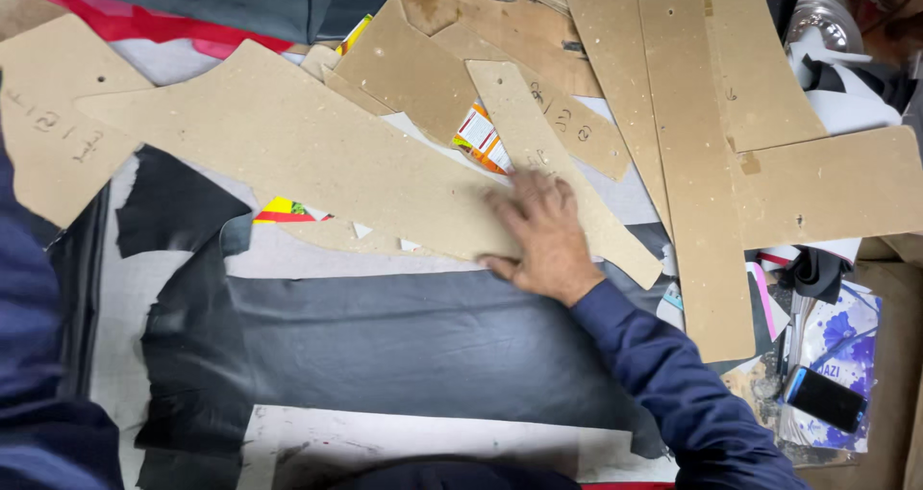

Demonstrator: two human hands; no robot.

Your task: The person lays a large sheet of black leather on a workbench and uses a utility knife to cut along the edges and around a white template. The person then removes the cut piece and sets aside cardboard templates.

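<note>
— Right hand (pixel 543 235) is lying flat, fingers spread and palm down, pressing on the big tan board template (pixel 288 149). It grips nothing; it just pins the board where that one overlaps the narrower slanted template (pixel 553 177).

— And your left hand?

— Out of view. I only see my dark blue sleeve at the frame's left edge.

— Where does the big template sit?

— Across the upper half of the worktop (pixel 317 442), running from upper left down to my palm, its lower edge just above the sheet of dark leather (pixel 413 341) spread in front of me.

— What could go wrong from here?

— I'd judge the board could pivot. I hold it at one end only, so the far end is free to swing. It also rests on other templates and coloured paper scraps (pixel 481 134), an uneven bed that may let it rock or slide. More loose boards (pixel 697 153) are stacked to the right, and a nudge could shift them onto the leather.
</note>
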